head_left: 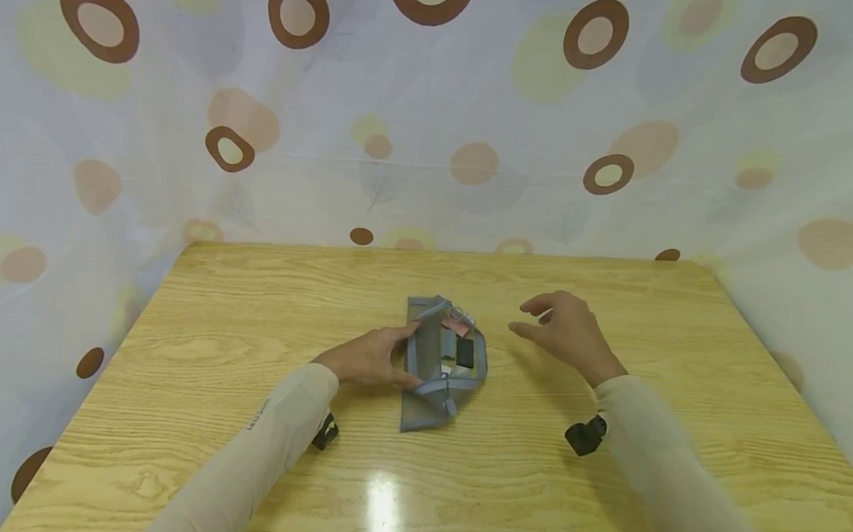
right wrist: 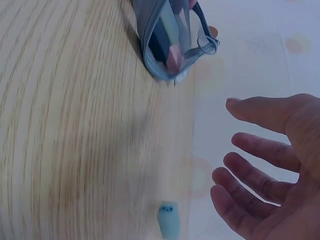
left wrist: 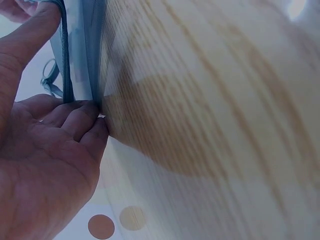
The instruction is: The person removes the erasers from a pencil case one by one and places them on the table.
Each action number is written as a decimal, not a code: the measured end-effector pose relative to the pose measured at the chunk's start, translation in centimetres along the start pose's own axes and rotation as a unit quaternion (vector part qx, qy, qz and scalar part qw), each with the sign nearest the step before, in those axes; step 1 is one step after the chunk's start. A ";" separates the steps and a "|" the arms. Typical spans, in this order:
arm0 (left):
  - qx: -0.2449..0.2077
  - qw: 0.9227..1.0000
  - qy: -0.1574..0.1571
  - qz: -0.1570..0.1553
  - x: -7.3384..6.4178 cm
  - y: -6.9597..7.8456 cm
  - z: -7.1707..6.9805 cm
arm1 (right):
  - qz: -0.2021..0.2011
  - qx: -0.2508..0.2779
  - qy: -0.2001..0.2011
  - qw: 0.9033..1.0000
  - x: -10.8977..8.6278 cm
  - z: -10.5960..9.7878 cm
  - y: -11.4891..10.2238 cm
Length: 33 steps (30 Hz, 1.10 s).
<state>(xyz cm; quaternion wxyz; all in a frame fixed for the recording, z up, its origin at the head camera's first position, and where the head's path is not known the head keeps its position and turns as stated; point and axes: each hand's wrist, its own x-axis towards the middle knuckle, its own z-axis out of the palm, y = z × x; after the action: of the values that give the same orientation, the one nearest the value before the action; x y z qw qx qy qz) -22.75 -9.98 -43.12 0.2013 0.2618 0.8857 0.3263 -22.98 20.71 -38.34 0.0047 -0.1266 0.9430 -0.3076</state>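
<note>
A grey-blue zippered mesh pouch (head_left: 424,412) lies on the table with its mouth spread apart. My left hand (head_left: 370,355) holds it at the left side of the mouth, thumb and fingers apart along the zipper edge; the left wrist view shows its fingers curled at the pouch (left wrist: 80,55). Inside are a black rectangular item (head_left: 465,352), a pink item (head_left: 457,325) and a grey-blue item (head_left: 448,344). Right of the pouch, my right hand (head_left: 564,331) hovers above the table with loosely bent fingers and nothing between them.
A small pale blue-green object (right wrist: 169,222) lies on the wooden table (head_left: 259,286) in the right wrist view; its kind is unclear. A patterned white cloth (head_left: 432,200) hangs behind the table and along both sides.
</note>
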 end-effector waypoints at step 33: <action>0.004 1.000 -0.005 -0.005 0.1 0.0 -0.2 | -0.039 0.027 -0.123 0.991 1.2 4.6 -2.0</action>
<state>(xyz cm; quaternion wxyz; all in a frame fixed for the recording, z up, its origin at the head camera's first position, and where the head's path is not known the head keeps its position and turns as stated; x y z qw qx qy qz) -22.92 -9.96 -43.02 0.2062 0.2593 0.8875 0.3202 -23.26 16.15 -40.82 0.1122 -0.2002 0.9211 -0.3145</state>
